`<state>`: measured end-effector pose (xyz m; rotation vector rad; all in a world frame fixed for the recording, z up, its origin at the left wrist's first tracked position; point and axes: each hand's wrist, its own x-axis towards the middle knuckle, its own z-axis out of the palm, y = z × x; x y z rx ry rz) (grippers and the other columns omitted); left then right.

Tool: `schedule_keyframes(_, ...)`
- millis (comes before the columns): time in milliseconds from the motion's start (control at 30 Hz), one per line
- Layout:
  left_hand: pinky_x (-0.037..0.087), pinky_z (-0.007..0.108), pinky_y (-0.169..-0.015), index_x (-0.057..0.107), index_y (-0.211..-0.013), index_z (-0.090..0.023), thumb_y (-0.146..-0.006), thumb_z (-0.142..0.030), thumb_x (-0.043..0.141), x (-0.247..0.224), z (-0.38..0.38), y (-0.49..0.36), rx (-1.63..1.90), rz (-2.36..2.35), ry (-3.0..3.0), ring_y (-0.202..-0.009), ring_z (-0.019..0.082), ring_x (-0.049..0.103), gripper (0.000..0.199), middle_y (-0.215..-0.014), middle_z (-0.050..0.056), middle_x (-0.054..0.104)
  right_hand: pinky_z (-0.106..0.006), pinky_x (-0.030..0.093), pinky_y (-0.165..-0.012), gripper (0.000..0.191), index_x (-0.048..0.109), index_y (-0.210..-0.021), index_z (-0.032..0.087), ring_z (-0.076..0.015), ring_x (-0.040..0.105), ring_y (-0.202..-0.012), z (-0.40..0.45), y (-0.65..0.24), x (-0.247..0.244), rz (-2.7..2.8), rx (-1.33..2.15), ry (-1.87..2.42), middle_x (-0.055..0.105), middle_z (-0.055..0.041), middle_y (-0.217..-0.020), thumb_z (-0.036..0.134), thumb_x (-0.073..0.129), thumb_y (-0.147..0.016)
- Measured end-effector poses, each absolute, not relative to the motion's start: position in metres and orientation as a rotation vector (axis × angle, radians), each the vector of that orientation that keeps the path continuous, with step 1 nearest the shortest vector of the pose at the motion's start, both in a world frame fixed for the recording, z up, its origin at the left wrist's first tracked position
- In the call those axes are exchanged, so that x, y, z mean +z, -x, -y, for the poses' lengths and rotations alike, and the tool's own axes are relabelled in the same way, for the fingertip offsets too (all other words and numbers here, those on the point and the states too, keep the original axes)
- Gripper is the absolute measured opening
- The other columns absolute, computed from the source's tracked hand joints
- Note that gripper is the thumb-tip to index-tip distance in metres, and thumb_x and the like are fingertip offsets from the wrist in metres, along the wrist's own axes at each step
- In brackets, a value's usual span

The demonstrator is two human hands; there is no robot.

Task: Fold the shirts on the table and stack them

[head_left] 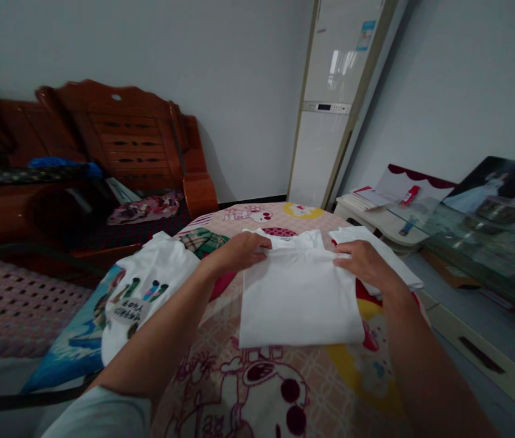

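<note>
A white T-shirt (300, 304), folded into a rough rectangle, lies on the patterned tablecloth (325, 377), its collar at the far side. At its upper left corner, my left hand (248, 248) has its fingers closed on the folded edge. My right hand (363, 260) pinches that edge at the upper right corner. Left of my left forearm lies a loose white shirt (148, 292) with a printed picture and lettering. A green plaid cloth (203, 242) sits just behind it. Beyond my right hand is another folded white garment (385, 255).
A wooden sofa (124, 140) with cloths on it stands at the back left. A tall white air conditioner (325, 121) fills the corner. On the right are a glass-topped stand (476, 231) and a framed photo (489, 182). A pink woven basket-like surface (24, 298) is at the left.
</note>
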<state>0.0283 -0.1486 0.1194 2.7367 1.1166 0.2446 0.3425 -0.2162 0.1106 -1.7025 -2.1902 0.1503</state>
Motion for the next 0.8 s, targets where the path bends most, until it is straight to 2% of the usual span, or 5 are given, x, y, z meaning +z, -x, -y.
schedule_keyframes(167, 0.048, 0.031, -0.092, 0.069, -0.113, -0.018, -0.082, -0.015, 0.052, 0.099, 0.087, -0.047, 0.306, -1.477, -2.782, -0.106, 0.024, 0.066, 0.036, -0.11, 0.01, 0.073, -0.031, 0.043, -0.085, 0.025, 0.074, -0.099, 0.016, -0.0254, 0.065, -0.1, 0.156, -0.325, 0.108, 2.156, -0.258, 1.955, 0.074, -0.0118, -0.104, 0.019, 0.054, -0.084)
schedule_keyframes(400, 0.048, 0.031, -0.096, 0.067, -0.122, -0.019, -0.077, -0.007, 0.052, 0.062, 0.049, -0.058, 0.135, -1.605, -2.689, -0.113, 0.024, 0.063, 0.048, -0.12, 0.011, 0.069, -0.034, 0.04, -0.092, 0.028, 0.071, -0.105, 0.015, -0.0251, 0.063, -0.107, 0.105, -0.307, 0.069, 2.259, -0.251, 2.147, 0.072, -0.0148, -0.109, 0.015, 0.048, -0.089)
schedule_keyframes(600, 0.049, 0.036, -0.096, 0.066, -0.12, -0.016, -0.082, -0.006, 0.048, 0.047, 0.041, -0.061, 0.195, -1.737, -2.625, -0.115, 0.027, 0.062, 0.043, -0.121, 0.014, 0.067, -0.041, 0.038, -0.096, 0.035, 0.07, -0.111, 0.011, -0.0298, 0.062, -0.106, 0.084, -0.309, 0.043, 2.293, -0.323, 2.093, 0.071, -0.0195, -0.107, 0.01, 0.041, -0.09)
schedule_keyframes(700, 0.044, 0.039, -0.106, 0.055, -0.133, -0.016, -0.082, -0.008, 0.052, 0.029, 0.051, -0.064, 0.441, -1.663, -2.641, -0.128, 0.026, 0.053, 0.052, -0.136, 0.014, 0.058, -0.044, 0.036, -0.102, 0.04, 0.064, -0.124, 0.012, -0.0314, 0.058, -0.115, 0.093, -0.303, 0.029, 2.246, -0.329, 2.04, 0.063, -0.0204, -0.126, 0.011, 0.044, -0.089)
schedule_keyframes(800, 0.038, 0.039, -0.113, 0.046, -0.141, -0.013, -0.089, -0.02, 0.052, 0.002, 0.076, -0.07, 0.664, -1.433, -2.644, -0.135, 0.024, 0.047, 0.053, -0.143, 0.015, 0.053, -0.041, 0.033, -0.11, 0.048, 0.052, -0.139, 0.012, -0.0281, 0.049, -0.13, 0.116, -0.292, 0.006, 2.246, -0.2, 1.913, 0.051, -0.0174, -0.145, 0.018, 0.043, -0.092)
